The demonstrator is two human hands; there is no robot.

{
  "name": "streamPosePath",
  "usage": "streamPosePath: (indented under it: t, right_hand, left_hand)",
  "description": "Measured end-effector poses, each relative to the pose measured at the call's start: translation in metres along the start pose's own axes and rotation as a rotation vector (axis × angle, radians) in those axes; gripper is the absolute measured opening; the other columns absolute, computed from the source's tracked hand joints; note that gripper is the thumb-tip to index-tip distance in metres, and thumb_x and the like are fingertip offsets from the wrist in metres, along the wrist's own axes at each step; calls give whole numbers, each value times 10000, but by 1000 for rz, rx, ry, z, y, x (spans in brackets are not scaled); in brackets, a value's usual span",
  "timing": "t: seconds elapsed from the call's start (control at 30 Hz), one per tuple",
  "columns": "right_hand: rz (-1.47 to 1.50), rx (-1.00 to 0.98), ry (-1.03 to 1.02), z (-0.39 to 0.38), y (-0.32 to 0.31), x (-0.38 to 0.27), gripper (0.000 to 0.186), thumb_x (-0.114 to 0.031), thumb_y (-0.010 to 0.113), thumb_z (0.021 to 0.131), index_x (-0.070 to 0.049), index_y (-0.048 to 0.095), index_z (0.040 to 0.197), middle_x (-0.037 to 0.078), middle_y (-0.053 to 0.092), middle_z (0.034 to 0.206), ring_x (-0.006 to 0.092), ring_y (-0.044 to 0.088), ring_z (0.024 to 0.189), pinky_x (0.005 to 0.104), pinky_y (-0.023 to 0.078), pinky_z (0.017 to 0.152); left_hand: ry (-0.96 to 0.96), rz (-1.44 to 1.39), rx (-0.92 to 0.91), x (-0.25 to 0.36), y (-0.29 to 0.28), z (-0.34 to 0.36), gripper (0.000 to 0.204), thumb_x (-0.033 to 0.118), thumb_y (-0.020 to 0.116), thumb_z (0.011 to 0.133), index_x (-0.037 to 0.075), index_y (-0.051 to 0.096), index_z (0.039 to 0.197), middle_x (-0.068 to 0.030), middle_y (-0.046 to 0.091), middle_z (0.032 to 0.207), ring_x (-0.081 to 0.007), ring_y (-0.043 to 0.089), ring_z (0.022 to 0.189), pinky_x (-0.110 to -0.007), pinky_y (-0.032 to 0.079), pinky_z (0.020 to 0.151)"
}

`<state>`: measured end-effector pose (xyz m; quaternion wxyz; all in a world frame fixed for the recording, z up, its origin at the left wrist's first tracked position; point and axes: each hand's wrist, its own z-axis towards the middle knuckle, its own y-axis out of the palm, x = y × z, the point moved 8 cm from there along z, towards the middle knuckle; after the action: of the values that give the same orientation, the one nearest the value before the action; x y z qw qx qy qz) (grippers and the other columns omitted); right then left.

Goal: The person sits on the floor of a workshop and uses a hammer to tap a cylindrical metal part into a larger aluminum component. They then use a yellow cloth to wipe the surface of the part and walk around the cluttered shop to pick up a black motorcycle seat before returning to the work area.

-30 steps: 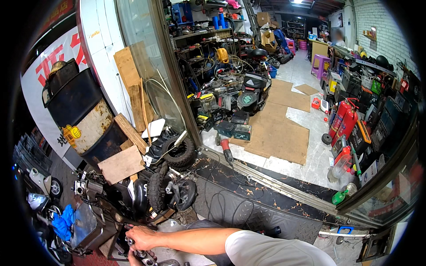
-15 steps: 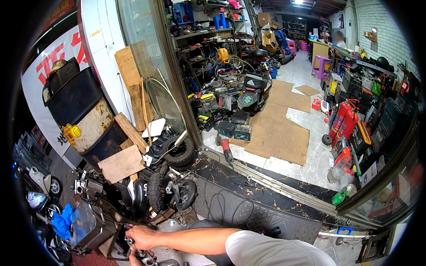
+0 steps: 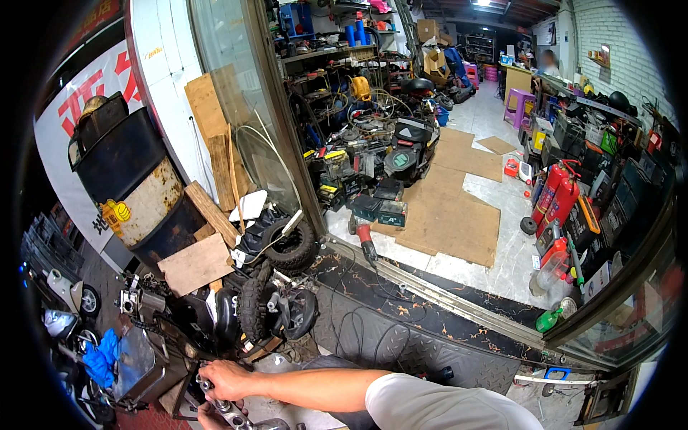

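Note:
At the lower edge, my right hand (image 3: pixel 226 380) is closed, its fingers wrapped round the upper end of a shiny metal tool (image 3: pixel 229 413) with rounded parts. Just below it, my left hand (image 3: pixel 209 416) shows only in part, its fingers curled around the same metal piece from underneath. The tool's exact kind cannot be made out. More grey metal parts (image 3: pixel 271 424) lie beside its lower end, cut off by the picture's edge. To the left of my hands stands a worn metal box (image 3: pixel 140 365) with a blue cloth or glove (image 3: pixel 102 356) next to it.
Small tyres (image 3: pixel 290 247), boards (image 3: pixel 195 265) and scooter parts lie piled ahead. A red angle grinder (image 3: pixel 366 242) rests by the door track, its black cable (image 3: pixel 358 326) looping over the ramp (image 3: pixel 423 351). Inside are flattened cardboard (image 3: pixel 451 222), batteries, fire extinguishers (image 3: pixel 562 197) and a distant person.
My hands have shifted slightly left. The metal tool has moved with them, and more of its length now shows between and below my hands.

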<state>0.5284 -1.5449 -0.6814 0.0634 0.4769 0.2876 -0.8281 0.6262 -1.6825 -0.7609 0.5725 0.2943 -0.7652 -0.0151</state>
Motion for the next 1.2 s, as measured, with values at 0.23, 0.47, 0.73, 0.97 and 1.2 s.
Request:
streamPosePath:
  t: [0.23, 0.47, 0.73, 0.97, 1.2]
  right_hand:
    - [78, -13, 68, 5, -3, 11, 425, -290, 842, 719, -21, 698, 1015, 208, 720, 939, 417, 689, 952, 494, 530, 815]
    - [97, -105, -22, 13, 0, 16, 483, -457, 790, 841, -65, 720, 1115, 208, 733, 996, 395, 710, 942, 477, 544, 802]
    - [-85, -104, -171, 8, -2, 2, 418, -373, 753, 917, -51, 711, 1180, 153, 733, 937, 281, 692, 829, 410, 538, 769]
    - [-25, -189, -308, 3, -2, -40, 518, -324, 773, 887, -46, 664, 1310, 201, 699, 1087, 350, 670, 1033, 427, 520, 919]
    - [-86, -113, -223, 9, -11, -54, 400, -302, 795, 860, -31, 748, 1151, 161, 732, 963, 296, 701, 916, 394, 547, 830]
  left_hand:
    - [-1, -65, -153, 18, 38, -22, 516, 101, 626, 771, 33, 589, 1282, -63, 650, 1124, -215, 618, 1034, -350, 515, 870]
    - [-20, -141, -119, 15, 53, -19, 434, 491, 518, 985, 125, 625, 1192, -65, 687, 990, -247, 691, 780, -399, 573, 609]
    - [-160, -247, -135, -7, 33, -7, 615, 652, 533, 976, 73, 612, 1166, -103, 683, 956, -245, 706, 725, -404, 593, 555]
    - [-90, -282, -168, 6, 30, -6, 624, 673, 493, 994, 116, 620, 1244, -68, 698, 984, -220, 719, 807, -366, 622, 567]
    - [-48, -304, -298, -5, 24, 2, 726, 749, 437, 967, 95, 648, 1204, -157, 717, 826, -281, 716, 621, -396, 616, 546]
